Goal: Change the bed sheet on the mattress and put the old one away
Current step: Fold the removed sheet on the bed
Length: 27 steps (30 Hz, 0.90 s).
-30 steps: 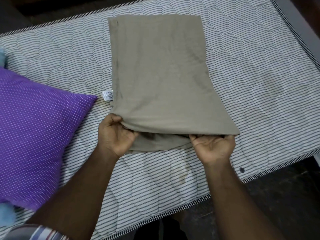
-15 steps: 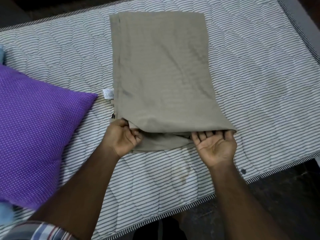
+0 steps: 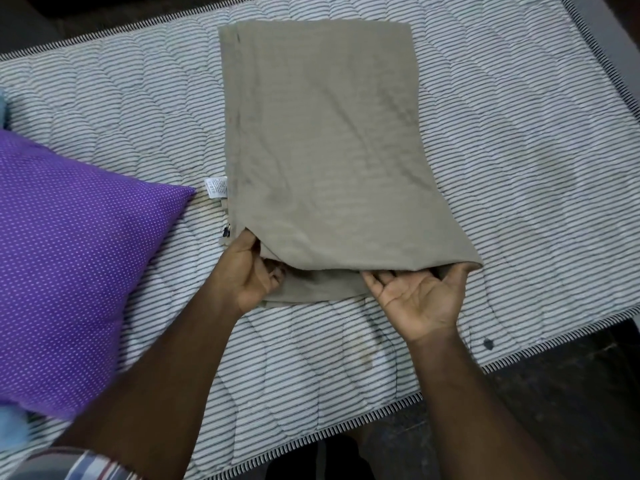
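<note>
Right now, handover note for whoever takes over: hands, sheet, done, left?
Left hand: closed on the near left corner of the folded sheet, thumb on top.
Right hand: open, palm up, fingers slid under the sheet's near right edge.
Sheet: olive, folded to a long rectangle, lying across the bare striped mattress; white tag sticks out on its left side. Purple pillow rests at the left end.
Done: mattress is stripped, sheet mostly folded.
Left: probably one more fold, put the sheet away, fit a fresh one; none is in view.
</note>
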Each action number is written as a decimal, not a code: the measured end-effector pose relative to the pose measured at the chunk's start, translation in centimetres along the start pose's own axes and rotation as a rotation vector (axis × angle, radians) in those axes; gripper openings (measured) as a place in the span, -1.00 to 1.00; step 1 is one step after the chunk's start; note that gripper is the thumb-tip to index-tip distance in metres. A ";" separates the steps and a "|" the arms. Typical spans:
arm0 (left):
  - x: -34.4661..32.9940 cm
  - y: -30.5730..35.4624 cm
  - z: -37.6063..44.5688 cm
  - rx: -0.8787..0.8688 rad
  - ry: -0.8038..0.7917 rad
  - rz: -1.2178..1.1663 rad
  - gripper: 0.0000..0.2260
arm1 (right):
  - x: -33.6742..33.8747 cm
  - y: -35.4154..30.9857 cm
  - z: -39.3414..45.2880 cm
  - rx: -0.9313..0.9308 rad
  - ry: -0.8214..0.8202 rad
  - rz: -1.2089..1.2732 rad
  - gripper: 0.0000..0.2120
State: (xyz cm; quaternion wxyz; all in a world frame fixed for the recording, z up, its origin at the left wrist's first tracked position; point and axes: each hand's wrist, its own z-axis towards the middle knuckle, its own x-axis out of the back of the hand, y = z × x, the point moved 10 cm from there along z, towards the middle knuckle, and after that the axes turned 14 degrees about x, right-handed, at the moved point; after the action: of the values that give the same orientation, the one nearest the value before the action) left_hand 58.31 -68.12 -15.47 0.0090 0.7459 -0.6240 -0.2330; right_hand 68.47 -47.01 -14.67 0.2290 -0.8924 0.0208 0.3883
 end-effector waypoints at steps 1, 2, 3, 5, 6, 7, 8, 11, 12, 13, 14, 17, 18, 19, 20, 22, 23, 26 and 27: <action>-0.2 0.2 -0.1 -0.026 -0.022 0.030 -0.87 | -0.2 0.0 -0.1 0.005 -0.002 0.004 -0.02; -0.3 0.4 -0.3 -0.052 -0.035 0.064 -0.88 | -0.3 0.1 -0.1 0.003 0.001 0.014 -0.01; -0.3 0.4 -0.4 -0.065 -0.050 0.096 -0.87 | -0.5 0.1 -0.2 -0.001 0.002 0.019 0.00; -0.1 0.1 -0.4 -0.074 -0.060 0.136 -0.80 | -0.7 0.2 -0.1 -0.005 0.018 -0.003 -0.09; 0.0 0.1 -0.5 -0.080 -0.038 0.146 -0.78 | -0.5 0.2 0.1 -0.001 0.043 -0.045 -0.23; 0.4 0.2 -0.6 -0.098 -0.002 0.148 -0.79 | -0.3 0.4 0.3 0.003 0.063 -0.106 -0.43; 1.3 0.8 -0.9 -0.147 0.054 0.140 -0.82 | -0.1 0.4 0.4 0.021 0.087 -0.181 -0.65; 5.3 3.0 -2.5 -0.361 0.168 -0.025 -0.87 | -0.3 -0.4 0.6 0.088 0.093 -0.256 -0.80; 6.9 3.1 -2.9 -0.402 0.188 -0.094 -0.85 | -0.7 -0.6 0.5 0.102 0.065 -0.253 -0.74; 8.4 2.7 -3.2 -0.416 0.234 -0.125 -0.81 | -0.8 -0.5 0.1 0.097 0.047 -0.269 -0.69; 10.0 1.8 -3.1 -0.394 0.316 -0.095 -0.79 | -0.1 0.0 -0.3 0.072 0.048 -0.308 -0.67; 13.1 -1.7 -1.5 -0.197 0.536 0.197 -0.89 | 5.6 1.8 -2.1 -0.072 0.232 -0.571 -0.74; 13.8 -2.5 -1.0 -0.134 0.569 0.268 -0.90 | 7.7 1.8 -2.7 -0.108 0.306 -0.648 -0.80; 14.3 -2.7 -0.7 -0.110 0.602 0.309 -0.90 | 9.4 1.4 -3.0 -0.109 0.368 -0.710 -0.88; 14.5 -2.4 -0.9 -0.117 0.639 0.336 -0.90 | 10.5 0.4 -3.1 -0.062 0.421 -0.757 -0.92; 14.2 -1.2 -0.9 -0.150 0.663 0.353 -0.85 | 11.4 -3.6 -2.7 0.191 0.526 -0.893 -0.83; 13.8 -0.8 -0.5 -0.153 0.633 0.339 -0.75 | 11.0 -6.2 -2.5 0.362 0.579 -1.012 -0.77; 11.8 -0.3 0.6 -0.123 0.523 0.397 -0.43 | 6.0 -10.8 -1.2 0.735 0.475 -1.328 -0.66; 11.0 -0.2 1.0 -0.127 0.486 0.408 -0.39 | 4.5 -11.1 -0.1 0.734 0.394 -1.447 -0.56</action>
State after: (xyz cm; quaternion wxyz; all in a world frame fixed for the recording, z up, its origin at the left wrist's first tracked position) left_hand 59.42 -78.04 -20.15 0.2507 0.6371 -0.7244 -0.0799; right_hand 74.06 -36.54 -13.40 0.6904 -0.6055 -0.3928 -0.0494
